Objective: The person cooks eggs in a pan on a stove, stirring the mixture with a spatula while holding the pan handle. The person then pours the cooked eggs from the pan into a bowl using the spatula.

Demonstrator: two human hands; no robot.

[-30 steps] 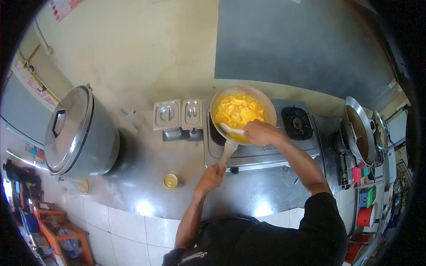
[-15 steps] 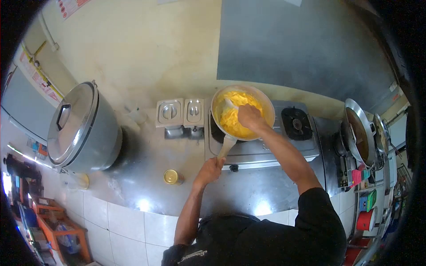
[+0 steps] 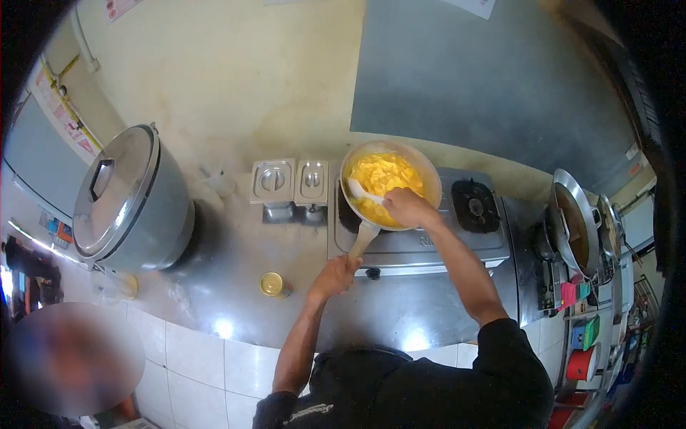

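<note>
"So, what takes up the most room?"

"The steel worktop (image 3: 371, 314), running across the view, with the stove (image 3: 429, 250) on it, right of the middle."

"And the biggest vessel?"

"The lidded pot (image 3: 168, 214), at the left end of the worktop. Over on the far right sits a wide wok (image 3: 556, 204) with something brown in it."

"Where's the pan (image 3: 431, 175)?"

"Over the left side of the stove, with soft yellow food (image 3: 387, 170) in it and its handle (image 3: 363, 240) pointing toward the person. Just left of the stove, two small lidded containers (image 3: 273, 179) stand side by side."

"How are the arms held?"

"The left forearm rises from the bottom, leaning a little to the right. The left hand (image 3: 334, 277) is low, in front of the stove, its grip closed around the end of the handle. The right arm bends at the elbow and reaches up and leftward across the stove, bringing the right hand (image 3: 409, 207) over the pan's near right side."

"Is that grip closed too?"

"Yes, the fingers are curled tight on the white spatula (image 3: 366, 193). Its broad end points left, by the pan's left wall, at the edge of the food."

"Anything smaller?"

"A gold-topped tin (image 3: 272, 284) upright on the worktop, left of the left hand, and a dark knob (image 3: 373, 274) on the stove front, just right of that hand."
</note>
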